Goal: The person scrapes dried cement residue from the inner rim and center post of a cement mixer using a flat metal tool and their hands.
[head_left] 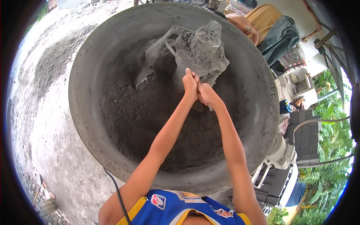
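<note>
My left hand (190,84) and my right hand (207,93) are closed together on a thin, straight handle (171,49). It slants across a big round grey mixing pan (84,75), and its short near end pokes out below my right hand. Whatever tool head it has is hidden by dust and powder. Just beyond my hands rises a lumpy, dust-covered heap (204,52), perhaps a crumpled sack with grey powder on it; I cannot tell. Dark grey loose mix (127,116) lies on the pan's bottom, with a smaller pale clump (145,78) left of the handle.
A pile of grey sand (56,63) spreads on the pale ground at left. Beyond the pan's far right rim a person (245,26) bends down. Stacked grey blocks (305,131) and a motor-like housing (279,152) stand at right. A black cable (117,187) hangs near my left arm.
</note>
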{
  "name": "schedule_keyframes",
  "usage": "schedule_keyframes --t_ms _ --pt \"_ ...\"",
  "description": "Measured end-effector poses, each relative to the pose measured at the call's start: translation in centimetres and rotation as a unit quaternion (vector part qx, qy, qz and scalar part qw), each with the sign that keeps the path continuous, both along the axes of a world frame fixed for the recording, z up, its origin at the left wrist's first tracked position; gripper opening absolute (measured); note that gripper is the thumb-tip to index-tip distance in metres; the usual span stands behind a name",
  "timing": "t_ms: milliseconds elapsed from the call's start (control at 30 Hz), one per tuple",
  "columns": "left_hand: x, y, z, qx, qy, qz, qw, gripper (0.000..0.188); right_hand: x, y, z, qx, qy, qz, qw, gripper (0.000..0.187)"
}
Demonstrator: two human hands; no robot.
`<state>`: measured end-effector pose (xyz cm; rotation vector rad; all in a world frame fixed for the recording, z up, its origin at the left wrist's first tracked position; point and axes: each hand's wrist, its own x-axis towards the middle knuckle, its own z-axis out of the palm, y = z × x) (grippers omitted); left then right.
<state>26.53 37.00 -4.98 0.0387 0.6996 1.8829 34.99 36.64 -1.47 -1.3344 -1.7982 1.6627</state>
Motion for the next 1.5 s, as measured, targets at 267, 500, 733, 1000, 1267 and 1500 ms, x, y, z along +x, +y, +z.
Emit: schedule_keyframes --t_ms 267,500,733,1000,1267,1500 --pt "-0.9 0.1 -1.0 -0.028 0.081 -0.175 0.981 0.037 -2.3 -3.6 -0.1 -0.047 0.046 -0.156 0.986 0.045" --pt "-3.6 1.6 0.7 -0.059 0.082 -0.125 0.987 0.039 -3.7 -0.8 0.4 -0.074 0.036 -0.076 0.994 0.050" --pt "0.2 -1.2 -0.9 -0.045 0.141 -0.188 0.971 0.041 -0.1 -5.1 -0.4 -0.134 0.107 -0.164 0.971 0.043" --pt "-2.6 1.6 -1.7 -0.065 0.084 -0.146 0.984 0.040 -1.9 -1.6 -0.9 -0.253 0.191 -0.099 0.943 0.046" --pt "-3.4 1.2 0.7 -0.123 0.210 -0.207 0.948 0.035 -2.2 -1.7 -0.2 -0.263 0.239 -0.119 0.927 0.046" --pt "-4.5 1.9 -1.3 -0.105 0.138 -0.133 0.976 0.033 -3.1 -0.4 -1.9 -0.296 0.217 -0.074 0.927 0.050"
